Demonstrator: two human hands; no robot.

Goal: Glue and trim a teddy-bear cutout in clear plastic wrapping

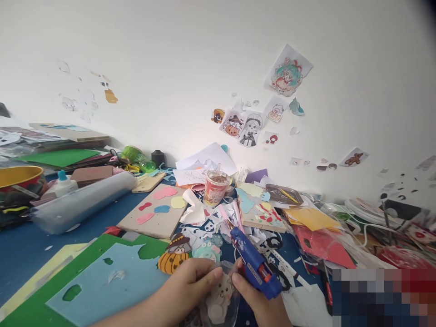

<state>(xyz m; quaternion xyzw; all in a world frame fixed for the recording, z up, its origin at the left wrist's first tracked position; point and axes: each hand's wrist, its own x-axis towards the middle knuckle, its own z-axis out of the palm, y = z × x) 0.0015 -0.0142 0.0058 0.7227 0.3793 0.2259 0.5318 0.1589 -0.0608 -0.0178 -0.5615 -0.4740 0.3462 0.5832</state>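
Observation:
My left hand (190,277) pinches a small pale bear-shaped cutout (220,297) near the bottom edge, fingers closed on its top. My right hand (259,302) grips a blue hot glue gun (254,263), its nozzle pointing up and left away from me, and its fingers also touch the cutout's right side. Just beyond my left hand lie a pumpkin cutout with a witch hat (175,256) and a teal character cutout (206,250).
A blue table (20,250) holds green and light blue foam sheets (102,281), a cardboard piece with coloured shapes (156,211), a red cup (215,187), a glue bottle (64,184), a yellow bowl (17,175), and paper scraps. Drawings (288,72) hang on the white wall.

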